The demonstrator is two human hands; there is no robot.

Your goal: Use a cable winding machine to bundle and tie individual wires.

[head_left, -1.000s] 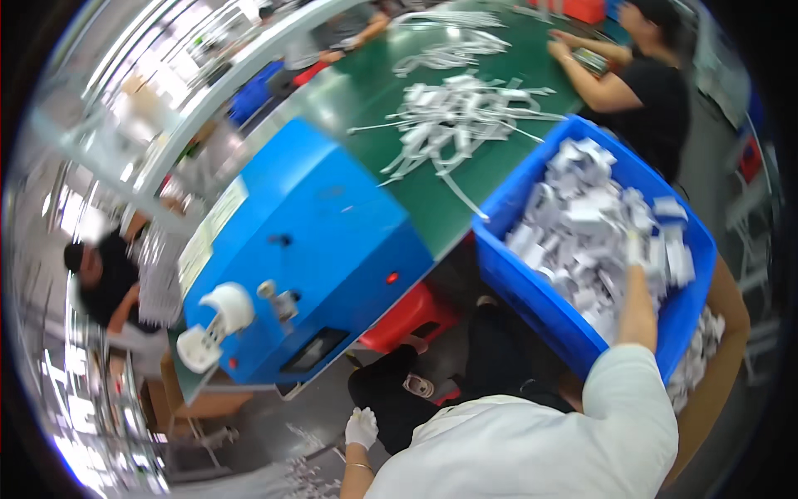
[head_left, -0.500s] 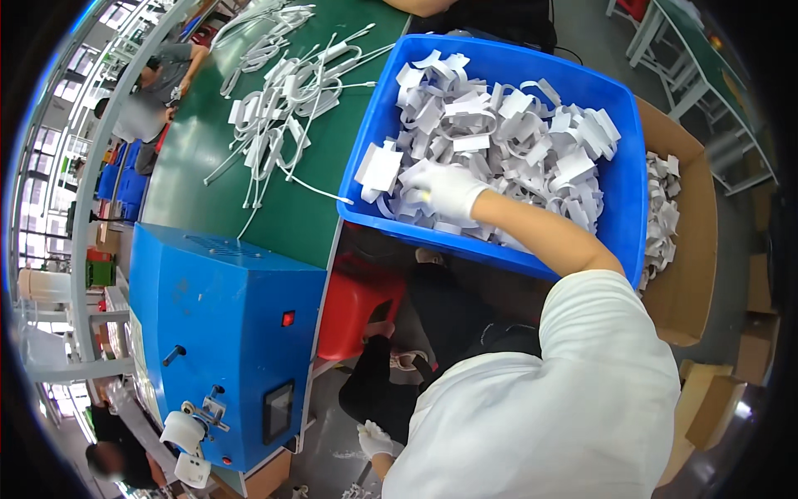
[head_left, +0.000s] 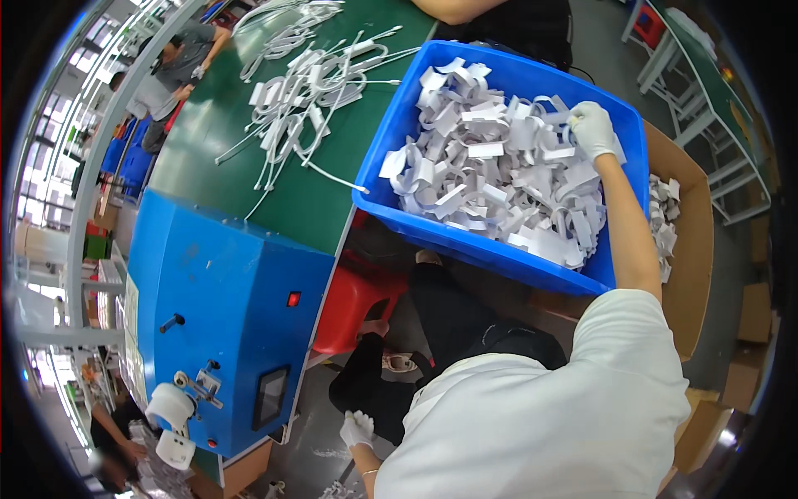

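Observation:
My right hand, in a white glove, is at the far right part of the blue bin. Its fingers are curled against the heap of white looped bundles with flat wraps; what they grip, if anything, is hidden. Low in the view, my left hand, also white-gloved, rests by my dark-trousered knee. Its fingers look slightly apart and nothing shows in them. Left of the bin, white cables lie in a tangle on the green table.
A blue machine with a red switch and white roll stands on the table's near end. Beneath is a red stool. A cardboard box with more white pieces adjoins the bin. Other people sit at far left; another person's arm is beyond.
My right hand has moved from the near left of the bin to its far right side. A piece that stood near the bin's left rim has shifted. My left hand stays low.

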